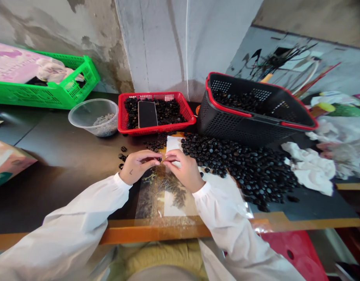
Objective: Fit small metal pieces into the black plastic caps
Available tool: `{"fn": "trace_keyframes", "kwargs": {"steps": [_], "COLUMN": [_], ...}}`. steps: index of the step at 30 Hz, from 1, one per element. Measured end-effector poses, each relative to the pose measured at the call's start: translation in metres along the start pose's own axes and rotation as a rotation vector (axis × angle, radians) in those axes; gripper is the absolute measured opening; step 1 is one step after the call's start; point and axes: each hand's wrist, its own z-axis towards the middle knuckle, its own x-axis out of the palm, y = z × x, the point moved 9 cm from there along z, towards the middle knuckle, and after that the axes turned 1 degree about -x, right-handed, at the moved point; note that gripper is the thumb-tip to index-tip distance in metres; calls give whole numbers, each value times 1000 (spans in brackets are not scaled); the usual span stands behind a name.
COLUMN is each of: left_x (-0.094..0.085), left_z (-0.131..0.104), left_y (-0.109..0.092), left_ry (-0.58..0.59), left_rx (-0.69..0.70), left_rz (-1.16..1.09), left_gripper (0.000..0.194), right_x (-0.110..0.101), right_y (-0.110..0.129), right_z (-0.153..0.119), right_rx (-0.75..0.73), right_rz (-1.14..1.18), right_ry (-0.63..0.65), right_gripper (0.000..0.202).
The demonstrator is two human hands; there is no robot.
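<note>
My left hand (139, 166) pinches a small dark piece, probably one of the small black round pieces, between thumb and fingertips. Close beside it, the fingertips of my right hand (184, 169) are also pressed together; what they hold is too small to make out. Both hands meet above a white sheet (174, 208), on which a scatter of thin metal pins (177, 193) lies. A large heap of black round pieces (244, 171) spreads to the right of my right hand. Several loose black pieces (123, 149) rest just left of my left hand.
Behind my hands stand a clear plastic bowl (77, 121) with small grey bits, a red basket (168, 128) of black pieces carrying a phone (147, 114), and a black basket (227, 123). A green crate (51, 95) is far left, crumpled white tissue (310, 168) right.
</note>
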Motion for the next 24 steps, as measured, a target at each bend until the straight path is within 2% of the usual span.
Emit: {"fn": "trace_keyframes", "kwargs": {"steps": [6,12,15,19,24], "left_x": [3,6,9,12,18], "left_z": [-1,-1,-2,-5,-6], "left_y": [-2,-5,0,15,21], "left_ry": [19,49,61,39,36], "left_rx": [55,78,10,-147,-237], "left_rz": [18,35,-12,-118,-253], "left_gripper": [25,21,24,30,34], "right_x": [2,5,7,2,-5], "right_y": [-3,1,1,4,13], "right_z": [-1,-6,-7,-5,-2], "right_rx": [32,-83,-110,-108,-171], "right_rz": [-10,-170,-201,-130,-157], "right_ry": [8,53,86,77,31], "right_gripper": [24,24,25,24,11]}}
